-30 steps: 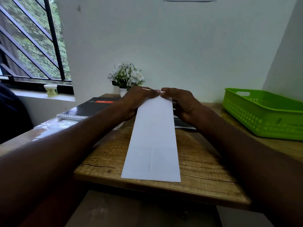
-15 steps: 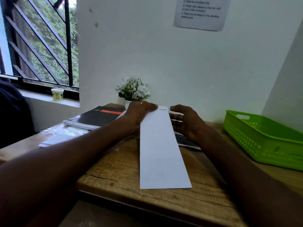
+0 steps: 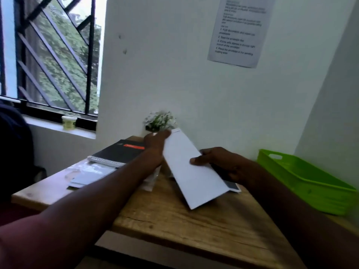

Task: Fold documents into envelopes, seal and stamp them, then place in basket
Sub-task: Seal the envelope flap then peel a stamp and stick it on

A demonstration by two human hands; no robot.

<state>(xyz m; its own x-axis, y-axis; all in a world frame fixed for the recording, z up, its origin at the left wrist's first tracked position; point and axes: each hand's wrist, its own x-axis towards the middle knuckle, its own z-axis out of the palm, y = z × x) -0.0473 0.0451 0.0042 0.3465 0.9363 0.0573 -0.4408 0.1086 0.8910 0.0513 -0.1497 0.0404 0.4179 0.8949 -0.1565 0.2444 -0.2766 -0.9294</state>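
Over the grainy wooden desk (image 3: 174, 220), both hands (left hand (image 3: 155, 146), right hand (image 3: 223, 164)) hold smooth folded paper (image 3: 192, 177).

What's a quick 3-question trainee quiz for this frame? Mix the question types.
1. True or false: the folded paper lies flat on the wooden table.
2. Which hand has its thumb across the paper's face? A) left hand B) right hand C) neither
3. Fill in: the green basket sits at the table's ____ side, as the person sees it.

Key
1. False. Both hands hold the paper and its far end is raised; whether the near edge touches the wood cannot be told.
2. B. The left hand grips the far top edge.
3. Right. No envelope shows in the visible part of it.
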